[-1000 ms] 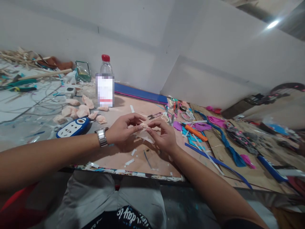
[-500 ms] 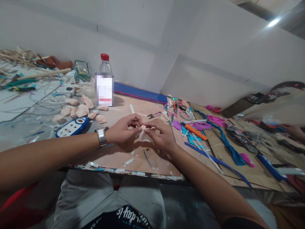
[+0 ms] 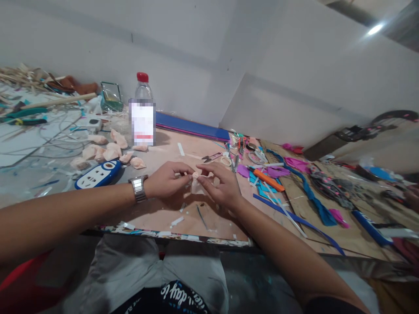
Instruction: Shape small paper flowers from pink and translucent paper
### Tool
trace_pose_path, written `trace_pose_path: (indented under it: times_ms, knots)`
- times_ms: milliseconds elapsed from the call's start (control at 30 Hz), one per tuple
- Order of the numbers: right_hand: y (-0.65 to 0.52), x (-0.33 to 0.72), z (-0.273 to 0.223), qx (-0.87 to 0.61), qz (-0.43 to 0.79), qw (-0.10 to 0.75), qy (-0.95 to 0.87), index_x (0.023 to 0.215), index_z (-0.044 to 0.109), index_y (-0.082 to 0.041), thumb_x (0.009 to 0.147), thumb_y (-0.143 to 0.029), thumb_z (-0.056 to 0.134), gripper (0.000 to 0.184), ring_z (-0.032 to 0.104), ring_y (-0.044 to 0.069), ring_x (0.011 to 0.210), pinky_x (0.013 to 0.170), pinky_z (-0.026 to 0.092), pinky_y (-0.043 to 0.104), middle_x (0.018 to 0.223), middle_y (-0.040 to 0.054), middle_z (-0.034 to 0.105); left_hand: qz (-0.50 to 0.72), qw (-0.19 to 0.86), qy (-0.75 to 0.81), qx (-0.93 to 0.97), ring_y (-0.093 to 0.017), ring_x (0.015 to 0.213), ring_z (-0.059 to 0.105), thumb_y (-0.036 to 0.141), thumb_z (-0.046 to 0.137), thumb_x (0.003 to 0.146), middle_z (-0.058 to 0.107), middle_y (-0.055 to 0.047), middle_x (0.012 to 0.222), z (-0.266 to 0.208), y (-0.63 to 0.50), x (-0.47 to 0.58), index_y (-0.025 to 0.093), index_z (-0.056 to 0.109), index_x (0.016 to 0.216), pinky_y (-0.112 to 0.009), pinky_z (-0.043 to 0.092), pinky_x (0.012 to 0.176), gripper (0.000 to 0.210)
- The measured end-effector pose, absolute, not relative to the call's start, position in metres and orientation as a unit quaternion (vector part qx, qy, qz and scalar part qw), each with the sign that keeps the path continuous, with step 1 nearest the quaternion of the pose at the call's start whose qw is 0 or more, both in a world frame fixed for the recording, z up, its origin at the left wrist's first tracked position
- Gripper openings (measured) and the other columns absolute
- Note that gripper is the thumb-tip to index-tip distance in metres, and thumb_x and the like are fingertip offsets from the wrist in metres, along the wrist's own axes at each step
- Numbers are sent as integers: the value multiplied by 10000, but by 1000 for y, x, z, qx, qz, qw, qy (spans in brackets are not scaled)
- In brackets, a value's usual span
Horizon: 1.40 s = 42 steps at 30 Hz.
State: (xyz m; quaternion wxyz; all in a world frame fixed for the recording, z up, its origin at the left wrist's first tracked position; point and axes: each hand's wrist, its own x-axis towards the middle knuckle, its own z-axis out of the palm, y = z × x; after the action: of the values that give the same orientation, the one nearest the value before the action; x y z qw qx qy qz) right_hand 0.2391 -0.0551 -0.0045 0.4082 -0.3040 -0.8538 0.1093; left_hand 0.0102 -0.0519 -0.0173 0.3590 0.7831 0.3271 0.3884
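Note:
Between my two hands is a small pale peach gathered piece [image 3: 197, 186], thin and crumpled like crepe paper or cloth. Thumb and fingers of my left hand [image 3: 170, 178] pinch its bunched top from the left. My right hand [image 3: 221, 183] grips the same top from the right, thumb against it. The lower part hangs loose and looks translucent, partly covered by the fingers. Several similar peach bundles [image 3: 113, 151] lie on the left of the work board [image 3: 163, 218], beside a blue and white power strip [image 3: 98, 174].
A red-capped bottle [image 3: 144, 93] stands behind the bundles. Small thread snips [image 3: 212, 157] and a tape roll [image 3: 225, 161] lie beyond my hands. An orange cutter [image 3: 269, 180], purple scraps and a blue strip [image 3: 297, 222] are at right. Another person's hand [image 3: 413, 194] shows far right.
My fingers have shifted slightly around the piece's top, the left index finger coming lower. At far right, the other person's hand has moved and a blue round item now shows there.

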Motion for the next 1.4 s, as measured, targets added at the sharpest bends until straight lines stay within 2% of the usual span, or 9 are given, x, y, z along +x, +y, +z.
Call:
trace_pose_path:
  times_ms: [67,200,367,500,833,1067,1233,1400]
  knots:
    - [-57,239,-4,-281,120,381,-872,1283,723,-254,1036,-288,641,263,688,204,913,866,544,394,985,56,736,375,361,325,789,-186,855,709,334,571,957,801,-46,929,-18,-52,10,174,791,946,-310,533,809,272]
    - [-58,238,-3,-273,129,366,-880,1228,733,-261,1060,-273,594,218,684,214,986,900,546,410,1066,73,729,374,373,330,783,-180,858,715,329,572,942,807,-36,942,-16,-52,11,183,790,972,-303,544,802,264]
    - [-56,238,-4,-288,119,389,-867,1147,729,-232,1046,-307,632,159,678,218,927,863,550,409,1027,79,723,383,379,345,769,-199,904,723,401,610,961,814,-71,1011,-13,-54,12,183,797,1008,-336,548,828,291]
    - [-54,239,-6,-290,104,393,-866,1111,758,-241,1034,-304,656,142,695,223,957,882,552,410,1033,79,741,392,380,333,769,-192,903,718,490,670,958,809,-64,976,-15,-53,12,204,803,1025,-339,541,843,322]
    - [-54,237,-5,-281,114,431,-850,1046,767,-252,992,-345,739,111,714,208,846,823,563,393,932,49,788,404,402,314,759,-179,877,705,479,671,975,799,-69,950,-15,-52,11,197,800,986,-322,552,814,311]
    - [-52,237,-7,-282,106,444,-844,991,784,-246,973,-354,768,111,717,209,833,822,551,397,889,45,780,406,403,317,756,-180,923,696,482,663,984,791,-73,1024,-18,-53,14,193,779,1058,-336,542,859,320]
    - [-53,238,-6,-277,108,434,-850,1010,770,-245,976,-332,766,93,713,198,818,823,536,386,886,35,784,423,407,300,752,-174,934,689,447,659,989,774,-74,1017,-18,-53,14,181,762,1033,-331,543,874,289]
    - [-54,239,-6,-301,118,420,-848,1125,728,-237,978,-412,755,231,708,192,811,852,553,385,942,38,788,434,432,296,733,-173,941,680,451,678,973,763,-69,1021,-16,-50,12,177,759,1012,-316,531,872,289]
